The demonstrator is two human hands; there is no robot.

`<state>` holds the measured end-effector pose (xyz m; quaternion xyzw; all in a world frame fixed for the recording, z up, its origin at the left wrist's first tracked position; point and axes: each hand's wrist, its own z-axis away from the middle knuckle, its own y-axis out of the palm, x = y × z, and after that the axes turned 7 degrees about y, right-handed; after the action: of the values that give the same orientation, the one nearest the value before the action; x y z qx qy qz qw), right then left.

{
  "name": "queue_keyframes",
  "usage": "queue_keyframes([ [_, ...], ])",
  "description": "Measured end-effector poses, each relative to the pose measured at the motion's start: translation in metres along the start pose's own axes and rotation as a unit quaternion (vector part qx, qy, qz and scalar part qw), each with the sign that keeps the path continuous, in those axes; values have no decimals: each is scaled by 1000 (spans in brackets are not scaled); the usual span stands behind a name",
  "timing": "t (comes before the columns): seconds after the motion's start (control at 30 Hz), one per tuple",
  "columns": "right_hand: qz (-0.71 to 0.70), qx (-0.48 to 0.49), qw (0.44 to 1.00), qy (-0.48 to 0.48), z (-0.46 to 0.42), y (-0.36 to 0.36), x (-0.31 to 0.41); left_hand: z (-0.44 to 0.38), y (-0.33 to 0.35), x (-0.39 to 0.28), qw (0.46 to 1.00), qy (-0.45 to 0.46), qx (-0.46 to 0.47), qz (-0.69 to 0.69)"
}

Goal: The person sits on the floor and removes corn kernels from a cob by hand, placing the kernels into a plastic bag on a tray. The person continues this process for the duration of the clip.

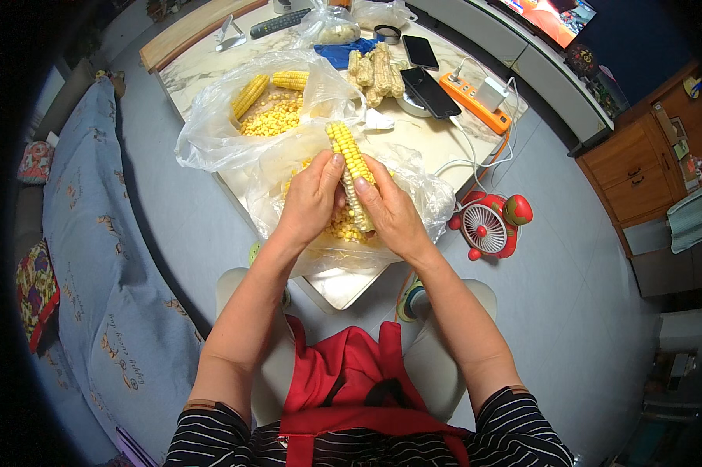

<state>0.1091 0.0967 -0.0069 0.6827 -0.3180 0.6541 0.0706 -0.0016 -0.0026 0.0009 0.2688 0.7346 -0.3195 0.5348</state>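
Note:
Both hands grip one ear of corn (346, 146), tilted over an opened plastic bag (269, 201). Part of its lower length is stripped to pale cob, while yellow rows stay on the upper part. My left hand (313, 195) presses the cob from the left, thumb along its side. From the right, my right hand (389, 207) holds it with the thumb lying across the rows. Loose corn kernels (346, 227) lie in the bag below, partly hidden by my hands. Behind it, a second plastic bag (205, 137) holds more kernels (275, 114) and two whole ears (250, 96).
Bare corn cobs (380, 73) are piled on the marble-patterned table (193, 64). Two smartphones (429, 93), an orange power strip (473, 102) and white cables (473, 154) lie to the right. A red fan (485, 227) stands beside the table, and a covered sofa (94, 233) is at left.

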Motion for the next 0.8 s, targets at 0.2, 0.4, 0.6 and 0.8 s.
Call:
queue_keyframes([
  [0.2,-74,7,997,-1,-1,4,-9,1,-1,4,999,1,-1,47],
  [0.4,-34,-6,999,7,-3,3,-9,-5,-7,2,966,-110,-4,233],
  [0.6,10,11,1000,23,-1,3,-1,-9,-7,8,980,-55,-9,190],
  [0.8,20,-4,1000,0,-1,5,-1,-7,-5,7,982,-55,-24,180],
])
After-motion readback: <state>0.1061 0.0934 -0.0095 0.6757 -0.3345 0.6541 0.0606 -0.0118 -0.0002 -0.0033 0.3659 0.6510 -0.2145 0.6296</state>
